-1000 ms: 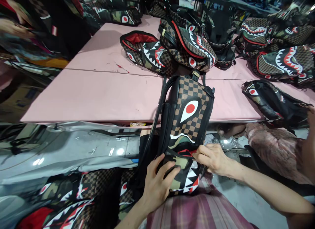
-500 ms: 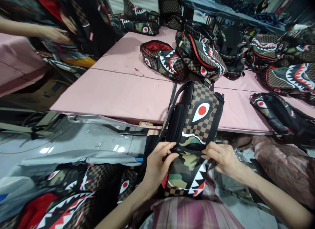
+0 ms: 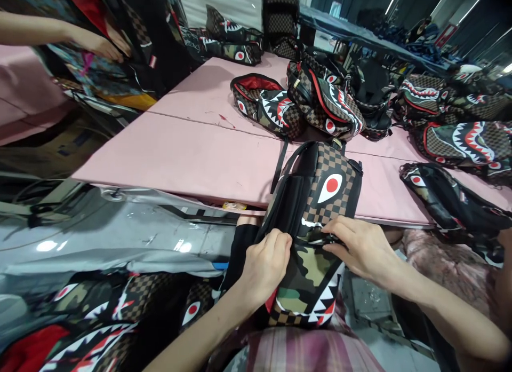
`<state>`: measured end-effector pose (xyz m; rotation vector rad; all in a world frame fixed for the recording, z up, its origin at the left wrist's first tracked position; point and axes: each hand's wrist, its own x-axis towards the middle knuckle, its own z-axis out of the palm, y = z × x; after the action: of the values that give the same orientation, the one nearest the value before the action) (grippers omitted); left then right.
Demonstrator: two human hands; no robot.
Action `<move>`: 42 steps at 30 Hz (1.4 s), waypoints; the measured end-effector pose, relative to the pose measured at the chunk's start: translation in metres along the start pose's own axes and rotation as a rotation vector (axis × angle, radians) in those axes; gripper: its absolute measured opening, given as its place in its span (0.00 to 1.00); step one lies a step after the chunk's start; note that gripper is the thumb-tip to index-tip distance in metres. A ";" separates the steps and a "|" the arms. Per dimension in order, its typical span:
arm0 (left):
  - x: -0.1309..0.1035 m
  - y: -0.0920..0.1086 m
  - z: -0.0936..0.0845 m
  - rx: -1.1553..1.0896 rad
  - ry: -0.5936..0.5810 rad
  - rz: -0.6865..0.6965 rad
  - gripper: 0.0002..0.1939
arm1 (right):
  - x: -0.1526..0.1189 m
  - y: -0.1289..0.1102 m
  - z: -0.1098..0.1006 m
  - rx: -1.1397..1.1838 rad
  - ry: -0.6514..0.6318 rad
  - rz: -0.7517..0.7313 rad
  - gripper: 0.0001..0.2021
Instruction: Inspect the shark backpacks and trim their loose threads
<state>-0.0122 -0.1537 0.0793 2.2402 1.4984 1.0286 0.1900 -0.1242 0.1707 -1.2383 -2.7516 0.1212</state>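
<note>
A backpack [image 3: 314,276] with brown-and-black checks, camouflage and a shark face leans across the table edge, its lower end against my lap. Its side, with a red-and-white eye and a pocket, faces up. My left hand [image 3: 267,262] is closed on the backpack's left edge beside the pocket, fingers curled in. At the pocket's opening, my right hand [image 3: 362,249] pinches the top edge between thumb and fingers. Whether a small piece lies inside that pinch is hidden. A black strap hangs along the bag's left side.
The pink table [image 3: 172,153] holds several similar backpacks, including an unzipped one [image 3: 266,105] with red lining. More bags [image 3: 150,292] lie low at my left. Across the table's left end, another person's hands [image 3: 102,44] work on a dark bag. Someone's patterned clothing [image 3: 428,260] shows at right.
My left hand has turned from a loose pinch at the pocket to a curled grip on the bag's edge. My right hand has shifted up slightly along the pocket opening.
</note>
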 end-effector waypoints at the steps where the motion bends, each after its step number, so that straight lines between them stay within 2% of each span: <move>1: 0.000 0.001 0.000 -0.042 -0.027 -0.058 0.10 | 0.004 -0.002 -0.001 -0.030 0.023 -0.027 0.09; 4: -0.001 -0.001 0.002 -0.421 -0.160 -0.340 0.08 | 0.018 -0.008 -0.003 -0.134 0.072 -0.080 0.11; 6: 0.000 -0.005 0.005 -0.775 -0.255 -0.564 0.08 | 0.028 -0.013 -0.004 -0.196 0.035 -0.095 0.10; 8: 0.000 -0.007 0.008 -1.042 -0.289 -0.720 0.08 | 0.038 -0.019 -0.007 -0.246 -0.045 -0.096 0.09; 13: 0.003 -0.004 0.006 -1.282 -0.214 -0.824 0.08 | 0.056 -0.030 -0.010 -0.285 -0.245 -0.133 0.11; 16: 0.007 -0.003 -0.006 -1.427 -0.176 -0.852 0.09 | 0.064 -0.035 -0.012 -0.306 -0.324 -0.179 0.10; 18: 0.008 -0.009 -0.018 -1.503 -0.117 -0.842 0.10 | 0.068 -0.037 -0.017 -0.323 -0.359 -0.183 0.10; 20: 0.007 -0.020 -0.029 -1.393 -0.013 -0.804 0.10 | 0.070 -0.036 -0.024 -0.334 -0.371 -0.150 0.11; 22: 0.003 -0.032 -0.034 -1.063 0.057 -0.699 0.11 | 0.069 -0.033 -0.030 -0.344 -0.338 -0.106 0.12; 24: -0.001 -0.037 -0.031 -0.742 0.024 -0.525 0.12 | 0.067 -0.029 -0.035 -0.359 -0.285 -0.080 0.12; 26: -0.005 -0.034 -0.021 -0.600 -0.027 -0.375 0.10 | 0.066 -0.027 -0.035 -0.370 -0.269 -0.076 0.10; 28: -0.007 -0.026 -0.009 -0.565 -0.013 -0.299 0.08 | 0.065 -0.028 -0.033 -0.377 -0.296 -0.077 0.09; 31: -0.007 -0.016 0.003 -0.505 0.071 -0.228 0.08 | 0.066 -0.033 -0.030 -0.392 -0.342 -0.074 0.09; 36: -0.007 -0.014 0.005 -0.390 0.098 -0.123 0.08 | 0.071 -0.039 -0.026 -0.384 -0.385 -0.134 0.09; 39: -0.005 -0.014 0.005 -0.367 0.063 -0.168 0.07 | 0.073 -0.041 -0.023 -0.378 -0.377 -0.184 0.08; 42: -0.002 -0.013 0.006 -0.414 0.030 -0.273 0.06 | 0.077 -0.044 -0.020 -0.374 -0.380 -0.219 0.07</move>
<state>-0.0172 -0.1492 0.0666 1.6944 1.3987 1.1620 0.1095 -0.0952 0.2020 -1.0639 -3.3381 -0.2112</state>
